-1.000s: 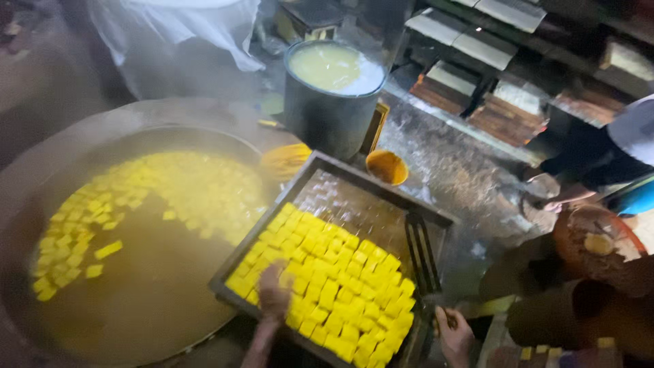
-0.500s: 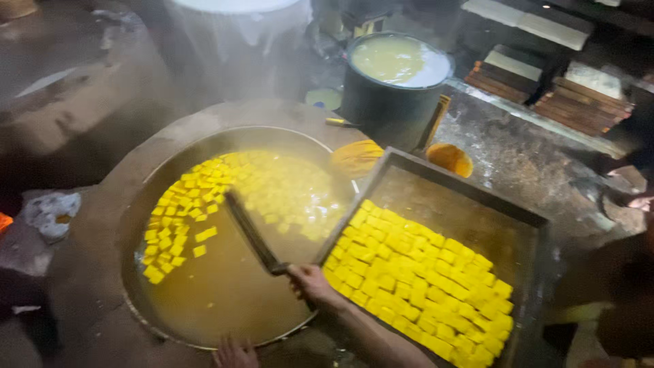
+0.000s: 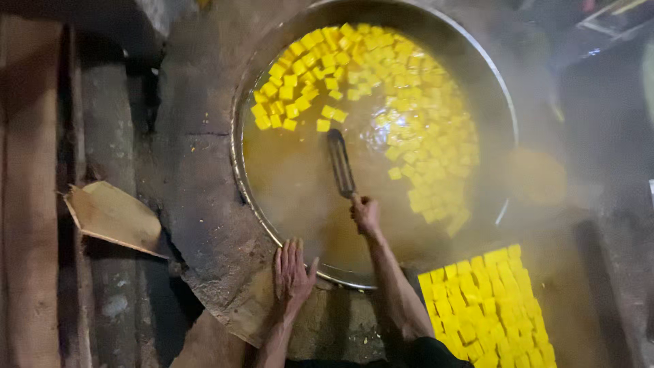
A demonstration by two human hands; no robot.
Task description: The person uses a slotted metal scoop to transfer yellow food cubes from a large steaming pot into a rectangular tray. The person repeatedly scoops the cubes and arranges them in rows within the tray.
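Note:
A wide metal wok (image 3: 240, 170) set in a stone stove holds steaming brownish liquid with many yellow cubes (image 3: 381, 95) floating across its far and right sides. My right hand (image 3: 366, 214) reaches out over the liquid and grips the handle of a flat metal blade (image 3: 339, 162), whose tip points toward the cubes. My left hand (image 3: 293, 274) rests flat, fingers spread, on the stove surface just outside the wok's near rim. A tray of packed yellow cubes (image 3: 487, 313) lies at the lower right.
The rough stone stove surround (image 3: 197, 177) rings the wok. A torn piece of cardboard (image 3: 112, 217) lies at the left beside wooden planks (image 3: 30, 204). Steam blurs the right side of the view.
The view has swung down over the wok. My right hand with the blade has gone from the tray's edge out over the liquid; my left hand now lies flat on the stove rim.

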